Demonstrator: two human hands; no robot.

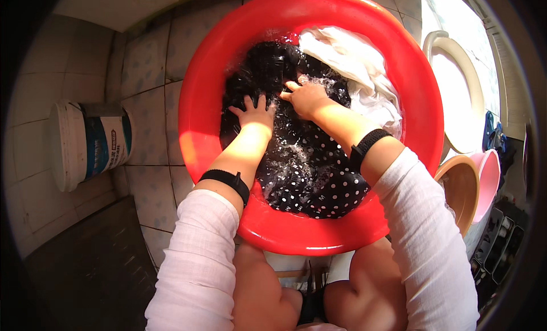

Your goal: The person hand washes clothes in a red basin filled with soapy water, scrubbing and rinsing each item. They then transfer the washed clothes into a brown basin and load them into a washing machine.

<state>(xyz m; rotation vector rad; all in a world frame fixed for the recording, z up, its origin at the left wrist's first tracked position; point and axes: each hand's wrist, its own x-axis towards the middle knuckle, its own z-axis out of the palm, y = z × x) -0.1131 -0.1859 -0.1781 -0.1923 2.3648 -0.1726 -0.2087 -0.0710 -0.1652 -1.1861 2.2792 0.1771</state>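
A large red plastic basin (312, 239) stands before me, holding water with some suds. Black fabric with white polka dots (337, 190) lies soaked across most of its inside. My left hand (255, 113) presses on the black cloth with its fingers spread. Just to the right, my right hand (305, 98) also rests on the wet cloth, fingers apart, its fingertips partly under water. Bunched white cloth (350, 57) lies against the basin's far right wall, beyond my right hand. Neither hand grips the fabric.
A white bucket (68, 145) with a printed label is at the left by the tiled wall. To the right are a pale basin (474, 83), a brown basin (461, 177) and a pink basin (489, 181). A dark mat (94, 262) covers the lower left.
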